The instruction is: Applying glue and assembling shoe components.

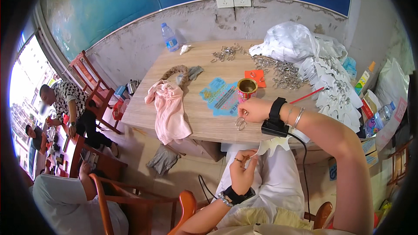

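Observation:
My left hand [244, 172] is above my lap, its thumb and fingers pinched on the edge of a white paper card [273, 145] with a jagged, wavy outline. Over the table's front part, my right hand [254, 109] has its fingertips curled together; what is between them, if anything, is too small to make out. Just below those fingertips are metal rings [240, 123]; whether they lie on the table or touch the hand is unclear. Right behind my right hand stands a small red tin [247, 88] with a dark inside.
Loose metal rings [285, 75] are heaped behind the tin, beside white cards [335, 91] bearing rings and a white plastic bag [289, 39]. A pink cloth [169, 109] hangs over the table's front edge. A water bottle [170, 38] stands far left. People sit at left near a wooden chair [93, 78].

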{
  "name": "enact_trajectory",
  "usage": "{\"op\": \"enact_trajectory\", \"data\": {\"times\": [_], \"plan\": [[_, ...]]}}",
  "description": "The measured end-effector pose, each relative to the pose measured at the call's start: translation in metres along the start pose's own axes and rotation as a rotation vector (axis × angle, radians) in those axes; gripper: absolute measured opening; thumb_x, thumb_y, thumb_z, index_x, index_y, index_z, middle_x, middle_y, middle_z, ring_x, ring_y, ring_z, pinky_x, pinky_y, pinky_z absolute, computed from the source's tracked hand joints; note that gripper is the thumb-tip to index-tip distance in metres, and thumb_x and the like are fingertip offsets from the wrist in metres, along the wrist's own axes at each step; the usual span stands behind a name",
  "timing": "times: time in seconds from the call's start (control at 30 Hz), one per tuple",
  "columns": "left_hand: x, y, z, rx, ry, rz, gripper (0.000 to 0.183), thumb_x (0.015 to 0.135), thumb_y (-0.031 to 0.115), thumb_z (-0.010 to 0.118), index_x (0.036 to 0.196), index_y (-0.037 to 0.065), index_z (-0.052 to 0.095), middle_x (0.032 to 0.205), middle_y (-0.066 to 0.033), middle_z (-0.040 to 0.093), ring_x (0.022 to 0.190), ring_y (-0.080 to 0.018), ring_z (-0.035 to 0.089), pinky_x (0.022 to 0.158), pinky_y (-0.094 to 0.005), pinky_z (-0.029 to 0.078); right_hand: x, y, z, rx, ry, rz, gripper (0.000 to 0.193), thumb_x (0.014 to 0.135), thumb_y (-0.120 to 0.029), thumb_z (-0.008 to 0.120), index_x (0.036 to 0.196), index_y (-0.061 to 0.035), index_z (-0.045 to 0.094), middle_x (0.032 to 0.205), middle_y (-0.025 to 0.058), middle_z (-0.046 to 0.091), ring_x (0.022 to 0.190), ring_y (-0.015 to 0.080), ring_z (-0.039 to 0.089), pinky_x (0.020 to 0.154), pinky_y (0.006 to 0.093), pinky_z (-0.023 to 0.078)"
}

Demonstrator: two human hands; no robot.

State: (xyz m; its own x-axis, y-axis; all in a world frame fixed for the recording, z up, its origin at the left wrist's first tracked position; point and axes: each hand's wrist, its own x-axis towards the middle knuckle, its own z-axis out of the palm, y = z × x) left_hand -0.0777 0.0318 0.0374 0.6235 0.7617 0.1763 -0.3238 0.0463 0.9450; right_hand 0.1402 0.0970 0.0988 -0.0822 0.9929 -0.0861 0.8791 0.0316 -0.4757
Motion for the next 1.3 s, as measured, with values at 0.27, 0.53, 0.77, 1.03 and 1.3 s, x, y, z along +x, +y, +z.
{"op": "enact_trajectory", "data": {"times": [0.27, 0.53, 0.77, 1.03, 1.3], "plan": [[-0.002, -0.004, -0.002, -0.083, 0.004, -0.090, 0.007, 0.089, -0.001, 0.056, 0.095, -0.002, 0.052, 0.103, -0.0091, 0.062, 0.092, -0.0107, 0.057, 0.084, -0.0233, 0.044, -0.004, 0.001, -0.007, 0.007, 0.075, -0.068, 0.020, 0.070, -0.002, 0.058, 0.089, -0.0030, 0.064, 0.085, 0.0128, 0.067, 0.082, 0.0268, 0.065, 0.074, 0.0355, 0.050], [0.004, -0.003, -0.004, -0.180, 0.007, -0.239, 0.006, 0.090, 0.000, 0.053, 0.095, 0.000, 0.049, 0.096, -0.0116, 0.062, 0.090, -0.0190, 0.063, 0.084, -0.0306, 0.049, -0.030, -0.009, -0.022, 0.102, 0.257, -0.086, 0.019, 0.073, 0.000, 0.055, 0.090, -0.0018, 0.063, 0.087, 0.0130, 0.068, 0.082, 0.0255, 0.065, 0.073, 0.0349, 0.051], [0.006, 0.012, -0.007, -0.350, 0.082, -0.524, 0.011, 0.090, 0.001, 0.046, 0.101, 0.003, 0.045, 0.094, -0.0135, 0.062, 0.095, -0.0241, 0.063, 0.084, -0.0331, 0.050, -0.079, -0.036, -0.051, 0.707, 0.334, 0.005, 0.015, 0.089, -0.003, 0.048, 0.101, 0.0027, 0.057, 0.088, 0.0109, 0.065, 0.074, 0.0145, 0.066, 0.061, 0.0251, 0.051], [0.006, 0.027, 0.002, -0.369, -0.114, -0.728, 0.025, 0.089, 0.000, 0.045, 0.114, -0.001, 0.045, 0.116, -0.0175, 0.058, 0.102, -0.0240, 0.061, 0.088, -0.0329, 0.049, -0.149, -0.058, -0.054, 1.015, 0.372, 0.009, 0.024, 0.092, -0.007, 0.050, 0.114, 0.0018, 0.052, 0.108, 0.0122, 0.064, 0.088, 0.0160, 0.065, 0.069, 0.0246, 0.052], [0.011, 0.028, 0.008, -0.223, -0.239, -0.762, 0.026, 0.094, 0.005, 0.045, 0.117, -0.005, 0.052, 0.116, -0.0137, 0.061, 0.100, -0.0159, 0.060, 0.085, -0.0262, 0.048, -0.194, -0.055, -0.024, 1.099, 0.600, 0.162, 0.032, 0.091, -0.008, 0.052, 0.122, -0.0003, 0.051, 0.104, 0.0124, 0.065, 0.086, 0.0155, 0.066, 0.069, 0.0234, 0.050]]}}
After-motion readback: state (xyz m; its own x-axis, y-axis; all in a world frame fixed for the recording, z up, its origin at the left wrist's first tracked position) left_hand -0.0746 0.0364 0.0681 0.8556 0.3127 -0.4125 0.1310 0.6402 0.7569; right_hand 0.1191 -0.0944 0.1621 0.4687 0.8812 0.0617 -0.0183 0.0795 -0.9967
